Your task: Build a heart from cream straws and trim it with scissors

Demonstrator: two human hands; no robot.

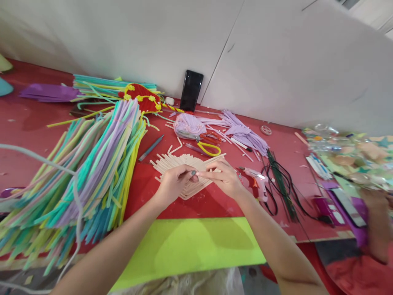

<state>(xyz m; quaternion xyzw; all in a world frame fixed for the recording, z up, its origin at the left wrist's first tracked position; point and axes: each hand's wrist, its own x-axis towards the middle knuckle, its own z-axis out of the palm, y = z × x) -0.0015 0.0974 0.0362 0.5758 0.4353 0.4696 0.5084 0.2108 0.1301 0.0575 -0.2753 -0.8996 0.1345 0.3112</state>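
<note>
My left hand [177, 182] and my right hand [225, 178] meet fingertip to fingertip, both pinched closed. Whatever lies between the fingertips is too small to make out. Beneath them, a layer of cream pipe cleaners [166, 164] is spread side by side in a pointed, fan-like shape on the red table. A few cream ends stick out past my right fingers. Just behind lie yellow-handled scissors [209, 152] and a bundle of lilac pipe cleaners [188, 125]. A glue gun [259, 182] rests to the right of my right hand.
Pastel pipe cleaners [101, 164] are heaped at left, crossed by a white cable [75, 192]. A phone [192, 90] leans on the wall. Dark green stems [281, 184] and a black cord lie right. A yellow-green sheet [190, 237] covers the front edge. Another person's arm [377, 221] shows far right.
</note>
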